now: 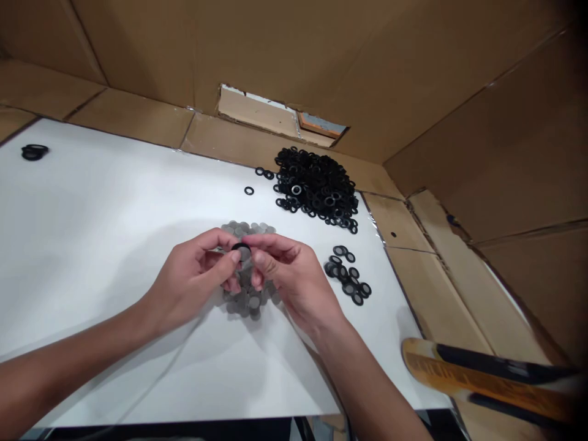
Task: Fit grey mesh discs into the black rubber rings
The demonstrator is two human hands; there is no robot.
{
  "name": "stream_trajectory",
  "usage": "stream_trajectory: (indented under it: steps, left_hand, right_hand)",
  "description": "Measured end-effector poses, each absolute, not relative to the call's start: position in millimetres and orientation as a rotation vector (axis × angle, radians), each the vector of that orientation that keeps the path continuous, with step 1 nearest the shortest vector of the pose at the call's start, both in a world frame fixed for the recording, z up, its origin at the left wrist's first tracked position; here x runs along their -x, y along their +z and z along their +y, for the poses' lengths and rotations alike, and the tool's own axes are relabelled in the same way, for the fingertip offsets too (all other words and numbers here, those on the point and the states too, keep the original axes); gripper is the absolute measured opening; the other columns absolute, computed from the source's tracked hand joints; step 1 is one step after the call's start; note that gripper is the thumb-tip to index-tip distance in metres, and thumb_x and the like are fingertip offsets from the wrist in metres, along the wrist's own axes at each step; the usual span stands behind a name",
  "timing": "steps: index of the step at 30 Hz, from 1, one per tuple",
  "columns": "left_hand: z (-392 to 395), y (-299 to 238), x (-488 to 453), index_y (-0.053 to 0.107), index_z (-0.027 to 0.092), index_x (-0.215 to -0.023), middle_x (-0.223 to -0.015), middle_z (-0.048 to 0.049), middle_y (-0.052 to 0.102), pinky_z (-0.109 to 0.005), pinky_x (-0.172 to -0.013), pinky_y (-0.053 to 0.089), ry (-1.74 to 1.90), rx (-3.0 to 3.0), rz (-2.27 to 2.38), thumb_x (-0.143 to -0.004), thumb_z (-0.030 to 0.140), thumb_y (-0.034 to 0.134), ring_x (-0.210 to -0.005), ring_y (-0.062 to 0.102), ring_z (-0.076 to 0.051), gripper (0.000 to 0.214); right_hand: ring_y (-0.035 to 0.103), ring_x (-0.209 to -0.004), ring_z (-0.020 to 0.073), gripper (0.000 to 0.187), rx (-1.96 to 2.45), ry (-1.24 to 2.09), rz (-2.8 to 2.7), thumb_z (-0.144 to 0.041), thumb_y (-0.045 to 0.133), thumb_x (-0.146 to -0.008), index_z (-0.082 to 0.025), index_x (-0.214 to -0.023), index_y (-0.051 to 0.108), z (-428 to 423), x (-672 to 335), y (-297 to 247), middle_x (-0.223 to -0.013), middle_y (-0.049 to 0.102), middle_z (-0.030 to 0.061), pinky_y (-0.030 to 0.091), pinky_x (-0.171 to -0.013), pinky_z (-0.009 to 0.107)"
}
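Head view, nearest first:

1. Left hand (190, 278) and right hand (291, 275) meet above the white bench (92, 245), forearms coming in from the bottom corners. Both grips are narrow, pinching 1 black ring (241, 248) between thumbs and fingertips. Fingers hide part of it, so whether something sits inside it is hard to tell. Holding it with 2 hands at the fingertips probably steadies this small, thin piece.

2. A loose heap of grey discs (248, 300) lies directly under the hands, which cover its middle. It seems placed there to be within easy reach of both hands.

3. To the right of the hands lies a small scatter of black rings with grey centres (346, 275), well apart from the heap.

4. At lower right, beyond the bench edge, a blurred yellow and black handle (487, 380) pokes into view; its exact kind is unclear.

5. Farther on sits a large pile of black rings (316, 184), with 1 loose ring (248, 190) to its left.

6. At the far left lies a small stack of black rings (34, 152).

7. Cardboard sheets (138, 49) line the back and sides, with a ragged cut-out (257, 113) in the back wall.
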State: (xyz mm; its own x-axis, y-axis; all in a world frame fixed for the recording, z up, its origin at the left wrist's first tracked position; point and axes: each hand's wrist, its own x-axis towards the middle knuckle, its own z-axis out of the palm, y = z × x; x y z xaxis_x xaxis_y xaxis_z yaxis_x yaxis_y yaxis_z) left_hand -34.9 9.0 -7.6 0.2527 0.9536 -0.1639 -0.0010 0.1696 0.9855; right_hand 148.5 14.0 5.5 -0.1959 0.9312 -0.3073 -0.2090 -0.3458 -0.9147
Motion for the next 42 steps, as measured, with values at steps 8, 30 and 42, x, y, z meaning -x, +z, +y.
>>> stream_trajectory:
  steps: [8,30,42]
  left_hand:
    - [11,-7,35,0.066,0.023,-0.091,-0.069,0.008,0.067,-0.022,-0.063,0.056,0.932,-1.179,1.055,-0.102,0.033,0.064,-0.059,0.068,-0.01,0.015]
    - [11,-9,35,0.068,0.02,-0.096,-0.076,0.0039,0.073,-0.02,-0.066,0.059,0.869,-1.205,0.978,-0.099,0.034,0.071,-0.066,0.07,-0.01,0.015]
    - [10,-5,34,0.07,0.021,-0.091,-0.079,0.0058,0.078,-0.015,-0.069,0.062,0.897,-1.156,0.886,-0.098,0.024,0.071,-0.07,0.075,-0.008,0.008]
  right_hand:
    - [0.061,-0.056,0.0074,0.034,1.109,1.769,-0.9,-0.021,0.096,-0.068,-0.025,-0.1,0.086,12,-153,9,-0.092,0.078,0.0006,0.052,-0.055,0.022]
    - [0.058,-0.051,0.0101,0.024,1.183,1.714,-0.931,-0.032,0.091,-0.076,-0.018,-0.082,0.072,7,-144,7,-0.057,0.065,-0.0044,0.047,-0.048,0.02]
    - [0.057,-0.052,0.0088,0.029,1.186,1.795,-0.945,-0.027,0.097,-0.067,-0.017,-0.078,0.073,10,-154,10,-0.062,0.071,-0.0024,0.043,-0.05,0.02]
